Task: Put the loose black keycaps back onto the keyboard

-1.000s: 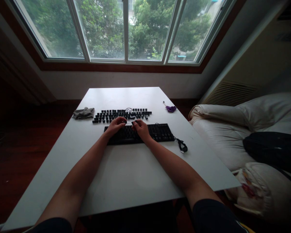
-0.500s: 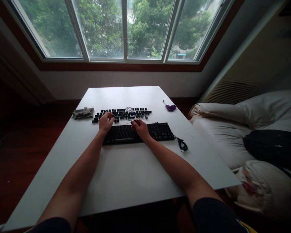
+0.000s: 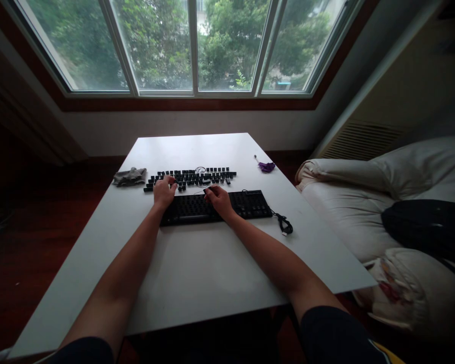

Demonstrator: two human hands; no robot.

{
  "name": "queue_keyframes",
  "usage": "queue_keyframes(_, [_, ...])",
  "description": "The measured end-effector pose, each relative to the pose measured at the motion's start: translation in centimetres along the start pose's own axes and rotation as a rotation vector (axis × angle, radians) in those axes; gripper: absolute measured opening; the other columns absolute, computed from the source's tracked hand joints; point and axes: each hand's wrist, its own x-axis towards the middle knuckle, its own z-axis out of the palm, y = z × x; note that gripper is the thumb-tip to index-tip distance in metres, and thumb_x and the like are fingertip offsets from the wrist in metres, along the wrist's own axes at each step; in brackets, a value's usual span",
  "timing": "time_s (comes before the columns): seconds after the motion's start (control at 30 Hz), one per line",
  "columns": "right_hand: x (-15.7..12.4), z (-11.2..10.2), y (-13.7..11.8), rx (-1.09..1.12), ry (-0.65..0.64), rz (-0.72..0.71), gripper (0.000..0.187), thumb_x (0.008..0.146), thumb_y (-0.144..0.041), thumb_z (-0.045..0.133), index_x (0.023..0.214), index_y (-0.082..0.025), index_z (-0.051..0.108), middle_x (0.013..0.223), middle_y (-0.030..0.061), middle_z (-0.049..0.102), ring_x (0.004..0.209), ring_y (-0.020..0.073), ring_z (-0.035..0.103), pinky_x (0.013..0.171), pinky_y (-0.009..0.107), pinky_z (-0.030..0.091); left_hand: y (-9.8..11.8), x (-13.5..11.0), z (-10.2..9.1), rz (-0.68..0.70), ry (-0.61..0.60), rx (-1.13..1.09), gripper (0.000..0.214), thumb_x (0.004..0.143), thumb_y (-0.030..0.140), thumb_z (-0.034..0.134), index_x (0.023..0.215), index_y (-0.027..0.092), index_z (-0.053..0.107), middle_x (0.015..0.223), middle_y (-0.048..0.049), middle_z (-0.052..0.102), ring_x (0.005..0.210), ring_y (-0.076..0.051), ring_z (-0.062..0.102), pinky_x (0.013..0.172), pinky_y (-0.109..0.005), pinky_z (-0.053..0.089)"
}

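The black keyboard [image 3: 246, 205] lies on the white surface [image 3: 212, 278], set in from the left and right edges, with its cable [image 3: 283, 224] coiled towards the right edge. Loose keys [image 3: 197, 177] stand in rows between it and the far edge. The left hand [image 3: 164, 191] is at the left end of these rows, its grip curled inward with the thumb near the fingers; whether it has hold of a key I cannot tell. The right hand [image 3: 219, 200] is over the keyboard, its grip pinched on a small dark piece [image 3: 207, 191]. Handling one key by its sides, fingertips straight, should spare its neighbours; a light, steady right pinch looks best.
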Motion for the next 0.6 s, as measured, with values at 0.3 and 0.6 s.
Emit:
queue_keyframes(0.3, [0.1,0.1,0.3,-0.008,-0.005,0.003,0.035,0.085,-0.057,0.062,0.084,-0.023,0.058,0.067,-0.0005,0.067,0.057,0.0169,0.063,0.060,0.029,0.051,-0.3,0.3,-0.2,-0.041,-0.035,-0.041,0.023,0.094,0.029,0.053,0.116,0.025,0.058,0.104,-0.0060,0.076,0.107,-0.027,0.068,0.099,-0.043,0.042])
queue_keyframes(0.6, [0.0,0.1,-0.2,-0.022,0.000,0.017,0.035,0.085,-0.058,0.062,0.083,-0.023,0.059,0.067,-0.0003,0.067,0.058,0.0170,0.063,0.060,0.029,0.051,-0.9,0.0,0.6,0.062,-0.098,-0.027,0.017,0.092,0.030,0.056,0.108,0.026,0.060,0.103,-0.0051,0.077,0.113,-0.029,0.065,0.119,-0.057,0.018])
